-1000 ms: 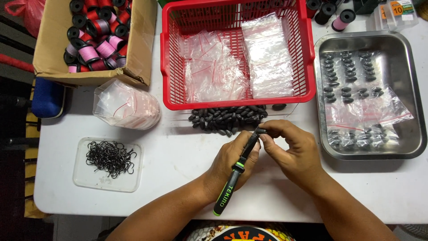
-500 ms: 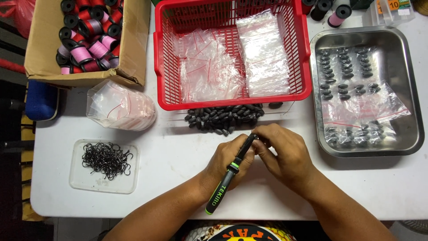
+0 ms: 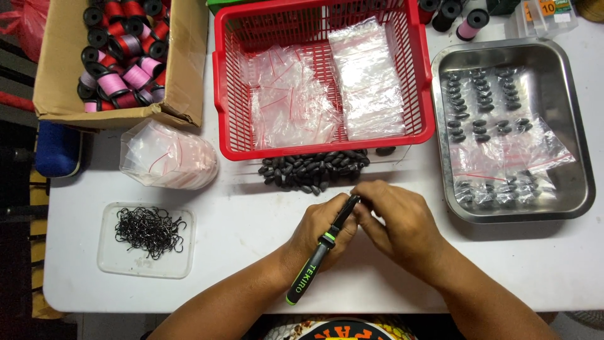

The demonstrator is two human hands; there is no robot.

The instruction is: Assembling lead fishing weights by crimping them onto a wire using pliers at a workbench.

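A white counter [image 3: 239,239] fills the room's view, crowded at its far edge and bare just around the hands. The left hand [image 3: 321,228] is wrapped around a black tool with green bands [image 3: 321,249], likely small pliers, and the right hand [image 3: 402,220] is closed in against the tool's tip, fingertips pinched together there. What they pinch is too small and too hidden to tell.

Done well, I'd judge, this calls for a steady left grip and light pressure only at the tip, with both wrists resting low on the counter so the tiny piece does not slip.

The tool lies on a slant: its long axis runs from the handle end, near the person's body and left of the left wrist, up to the working tip, which points away and to the right, where the two hands meet.

Just beyond the hands sits a heap of dark oval beads [image 3: 314,169], and past it a red basket [image 3: 220,101] of clear bags. Well off to the left of the left hand is a clear tray of black hooks [image 3: 150,232]; right of the right hand is a steel tray [image 3: 585,189].
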